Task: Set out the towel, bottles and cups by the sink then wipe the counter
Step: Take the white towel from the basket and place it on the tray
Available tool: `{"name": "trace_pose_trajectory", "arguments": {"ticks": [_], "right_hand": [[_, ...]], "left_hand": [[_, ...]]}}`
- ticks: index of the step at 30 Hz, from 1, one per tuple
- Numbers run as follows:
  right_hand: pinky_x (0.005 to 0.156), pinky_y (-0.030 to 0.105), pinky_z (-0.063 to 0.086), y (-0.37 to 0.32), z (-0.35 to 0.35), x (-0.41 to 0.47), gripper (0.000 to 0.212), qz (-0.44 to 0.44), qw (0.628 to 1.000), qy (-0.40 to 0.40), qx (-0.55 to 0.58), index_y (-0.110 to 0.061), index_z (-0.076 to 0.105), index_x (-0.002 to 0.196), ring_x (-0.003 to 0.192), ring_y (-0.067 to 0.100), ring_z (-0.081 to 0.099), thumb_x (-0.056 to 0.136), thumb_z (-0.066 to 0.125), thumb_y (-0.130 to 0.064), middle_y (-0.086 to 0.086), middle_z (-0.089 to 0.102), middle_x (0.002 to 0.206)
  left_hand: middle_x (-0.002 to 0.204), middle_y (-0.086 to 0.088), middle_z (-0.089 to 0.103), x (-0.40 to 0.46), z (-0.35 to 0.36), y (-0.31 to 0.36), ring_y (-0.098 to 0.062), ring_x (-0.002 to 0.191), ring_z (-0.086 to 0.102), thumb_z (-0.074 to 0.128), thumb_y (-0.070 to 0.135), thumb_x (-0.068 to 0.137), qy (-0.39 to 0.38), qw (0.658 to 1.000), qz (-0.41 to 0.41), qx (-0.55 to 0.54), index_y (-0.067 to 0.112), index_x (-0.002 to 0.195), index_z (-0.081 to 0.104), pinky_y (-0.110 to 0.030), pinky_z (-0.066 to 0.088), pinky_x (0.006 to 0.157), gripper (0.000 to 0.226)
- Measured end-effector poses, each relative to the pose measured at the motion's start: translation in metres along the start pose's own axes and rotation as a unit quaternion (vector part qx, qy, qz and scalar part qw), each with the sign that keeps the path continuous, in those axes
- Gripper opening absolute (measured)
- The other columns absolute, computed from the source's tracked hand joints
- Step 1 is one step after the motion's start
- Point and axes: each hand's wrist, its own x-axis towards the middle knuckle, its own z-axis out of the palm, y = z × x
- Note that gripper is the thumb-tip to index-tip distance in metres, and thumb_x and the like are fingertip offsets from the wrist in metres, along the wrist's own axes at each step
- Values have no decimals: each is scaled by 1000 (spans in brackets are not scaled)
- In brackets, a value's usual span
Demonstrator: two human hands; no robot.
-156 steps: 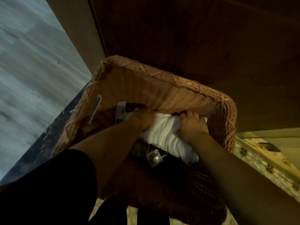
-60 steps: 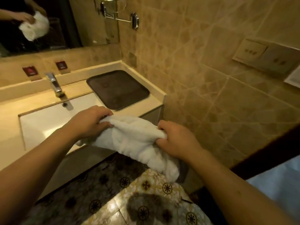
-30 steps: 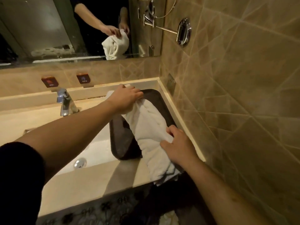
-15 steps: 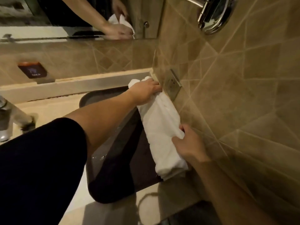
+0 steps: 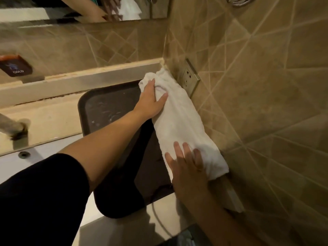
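Beige stone table by the sink; dark rectangular tray; rolled white towel now laid along the tray's wall-side edge, no longer carried; left hand and right hand flat on it, fingers spread, seemingly smoothing; bottles and cups next.

One view only here, from the head camera, looking steeply down and forward over the worktop at its right end. It sits close in: both forearms fill the lower half, and the sleeve crowds the bottom left corner. The camera faces the corner where the back wall meets the tiled side wall, which runs up the whole right side. The mirror just clips the top edge. The wide lens bends the straight edges, and the frame is tilted. The sink only peeks in at the left.
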Motion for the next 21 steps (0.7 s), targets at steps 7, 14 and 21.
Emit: {"name": "trace_pose_trajectory", "arguments": {"ticks": [7, 14, 21], "right_hand": [[118, 55, 19, 11, 8, 9, 54, -10, 1000, -18, 20, -32, 53, 144, 150, 30, 27, 91, 64, -32, 7, 31, 163], [123, 52, 3, 9, -1, 6, 66, -40, 998, -44, -15, -32, 28, 157, 154, 31, 8, 98, 57, -33, 8, 9, 169], [107, 38, 41, 5, -46, -59, 43, 59, 988, -22, 143, -28, 45, 141, 125, 24, 46, 99, 54, -37, 2, 48, 141]], "left_hand": [[164, -3, 23, 20, -12, -11, -27, 148, 26, 52, 67, 86, -66, 997, -21, 23, 25, 158, 12, -41, 26, 118, 93], [141, -7, 50, -33, -28, -7, -27, 120, 56, 63, 50, 88, -84, 987, 9, 135, 14, 144, 41, -31, 42, 89, 70], [110, 3, 69, -163, -35, 32, -11, 91, 66, 63, 51, 89, -195, 951, 107, 214, 26, 123, 60, -36, 57, 85, 43]]}}
